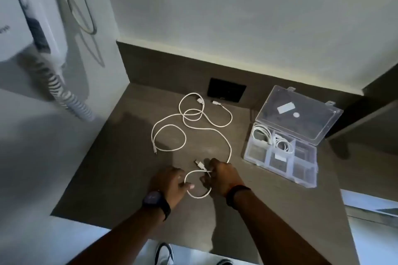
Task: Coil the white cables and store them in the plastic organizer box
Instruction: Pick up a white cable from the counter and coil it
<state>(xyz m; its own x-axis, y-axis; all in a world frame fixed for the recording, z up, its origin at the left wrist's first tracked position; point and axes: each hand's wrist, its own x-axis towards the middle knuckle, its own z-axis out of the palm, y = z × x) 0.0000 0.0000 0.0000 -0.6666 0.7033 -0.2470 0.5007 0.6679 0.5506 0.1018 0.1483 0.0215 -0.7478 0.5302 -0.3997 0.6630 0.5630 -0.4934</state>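
A long white cable sprawls in loose loops over the brown counter. Near the front, both hands grip its near end, bent into one small loop. My right hand pinches the cable just behind its plug. My left hand holds the loop's left side. A second white cable lies tangled with it further back. The clear plastic organizer box stands open at the right, with two coiled white cables in its rear compartments.
A black socket plate sits in the counter by the back wall. A wall-mounted hair dryer with a curly cord hangs at the left. The box lid leans back toward a dark ledge at the right. Shoes show below the counter edge.
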